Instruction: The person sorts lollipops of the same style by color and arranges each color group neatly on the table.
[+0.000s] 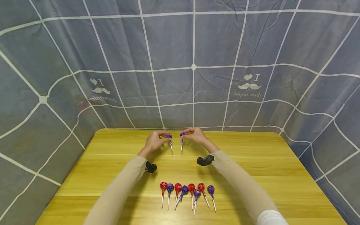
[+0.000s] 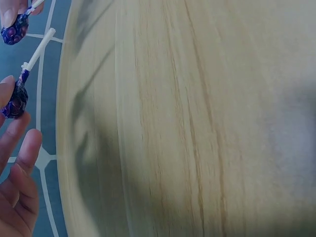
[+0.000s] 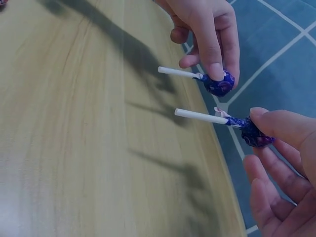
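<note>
My left hand (image 1: 155,140) pinches a purple-wrapped lollipop (image 2: 16,101) by its round head between thumb and fingers. Its white stick points down toward me in the head view. Close by on the right, my right hand (image 1: 196,135) pinches a second purple lollipop (image 3: 255,132) the same way. The two lollipops are side by side, a small gap apart, above the far part of the table. In the right wrist view both sticks point left, and shadows of hands and sweets fall on the wood.
Near the front of the wooden table (image 1: 242,175) lies a loose row of several lollipops, with red ones (image 1: 163,185) and purple ones (image 1: 211,189) mixed. Some sticks cross. A grey-blue curtain (image 1: 174,84) with white lines hangs behind the table and at both sides.
</note>
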Tool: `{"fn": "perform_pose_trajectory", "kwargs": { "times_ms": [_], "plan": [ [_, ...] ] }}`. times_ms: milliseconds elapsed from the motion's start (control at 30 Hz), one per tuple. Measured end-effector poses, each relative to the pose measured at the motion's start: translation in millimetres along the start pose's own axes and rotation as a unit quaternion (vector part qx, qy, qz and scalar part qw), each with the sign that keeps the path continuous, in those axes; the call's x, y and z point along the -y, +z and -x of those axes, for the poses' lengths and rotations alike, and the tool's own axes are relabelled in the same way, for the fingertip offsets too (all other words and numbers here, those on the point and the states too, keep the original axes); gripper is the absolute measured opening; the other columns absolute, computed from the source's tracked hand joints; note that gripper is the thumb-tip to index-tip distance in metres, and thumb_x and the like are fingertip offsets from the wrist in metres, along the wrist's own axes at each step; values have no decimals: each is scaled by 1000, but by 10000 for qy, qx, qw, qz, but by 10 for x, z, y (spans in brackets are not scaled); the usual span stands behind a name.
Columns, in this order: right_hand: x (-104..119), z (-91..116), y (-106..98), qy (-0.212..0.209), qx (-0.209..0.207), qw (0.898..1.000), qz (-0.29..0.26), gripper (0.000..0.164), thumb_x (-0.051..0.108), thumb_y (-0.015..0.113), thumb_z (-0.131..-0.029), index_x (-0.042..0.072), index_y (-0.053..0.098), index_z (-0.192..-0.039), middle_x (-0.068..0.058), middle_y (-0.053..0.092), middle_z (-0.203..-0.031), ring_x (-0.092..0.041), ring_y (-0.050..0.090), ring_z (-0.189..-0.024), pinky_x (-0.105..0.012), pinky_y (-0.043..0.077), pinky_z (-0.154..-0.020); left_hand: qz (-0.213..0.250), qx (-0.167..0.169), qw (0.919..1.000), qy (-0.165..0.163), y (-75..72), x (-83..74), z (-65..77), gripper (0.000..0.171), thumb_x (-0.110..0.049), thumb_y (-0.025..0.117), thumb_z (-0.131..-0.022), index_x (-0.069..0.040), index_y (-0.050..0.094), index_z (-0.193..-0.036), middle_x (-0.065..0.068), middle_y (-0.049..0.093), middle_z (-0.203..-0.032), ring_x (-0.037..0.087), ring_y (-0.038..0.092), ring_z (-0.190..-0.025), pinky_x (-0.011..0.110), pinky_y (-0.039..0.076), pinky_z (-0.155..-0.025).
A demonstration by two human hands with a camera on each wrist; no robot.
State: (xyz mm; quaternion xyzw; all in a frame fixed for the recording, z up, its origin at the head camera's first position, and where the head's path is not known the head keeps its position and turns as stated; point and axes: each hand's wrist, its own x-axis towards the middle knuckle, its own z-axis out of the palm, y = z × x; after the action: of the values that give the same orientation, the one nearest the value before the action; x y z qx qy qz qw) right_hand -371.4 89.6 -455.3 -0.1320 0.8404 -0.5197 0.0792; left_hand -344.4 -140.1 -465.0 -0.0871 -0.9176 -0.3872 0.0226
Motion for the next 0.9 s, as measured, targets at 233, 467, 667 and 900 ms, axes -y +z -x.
{"fn": "perform_pose_trajectory", "kwargs": {
  "times_ms": [233, 467, 667, 900],
  "plan": [
    [-28, -88, 50, 136, 94, 9998, -99, 36, 15, 76, -81, -4, 69, -111, -19, 72, -102, -17, 69, -86, -21, 51, -73, 11, 39, 10000, 7, 48, 62, -85, 35, -33, 74, -83, -14, 71, -114, 8, 74, -105, 19, 67, -78, 27, 49, -67],
    [-63, -161, 87, 246, -29, 9996, -116, 35, 15, 76, -81, -4, 69, -110, -19, 73, -101, -17, 70, -84, -20, 51, -69, 97, 114, 9999, 1, 73, 110, -174, 36, -32, 74, -84, -14, 71, -114, 8, 74, -105, 17, 68, -75, 25, 48, -63],
    [-97, -200, 133, 224, -39, 9997, -79, 35, 16, 76, -82, -4, 70, -109, -18, 73, -100, -25, 72, -86, -30, 55, -72, 146, 157, 9997, -92, 71, 123, -232, 34, -30, 74, -85, -13, 71, -114, 9, 73, -105, 18, 68, -74, 23, 46, -58],
    [-155, -238, 193, 217, -6, 9998, -21, 34, 18, 77, -81, -1, 71, -109, -17, 73, -99, -34, 70, -84, -35, 56, -68, 119, 263, 9995, -129, 125, 150, -273, 33, -29, 73, -85, -13, 71, -114, 9, 73, -104, 21, 69, -85, 22, 46, -57]
  ]
}}
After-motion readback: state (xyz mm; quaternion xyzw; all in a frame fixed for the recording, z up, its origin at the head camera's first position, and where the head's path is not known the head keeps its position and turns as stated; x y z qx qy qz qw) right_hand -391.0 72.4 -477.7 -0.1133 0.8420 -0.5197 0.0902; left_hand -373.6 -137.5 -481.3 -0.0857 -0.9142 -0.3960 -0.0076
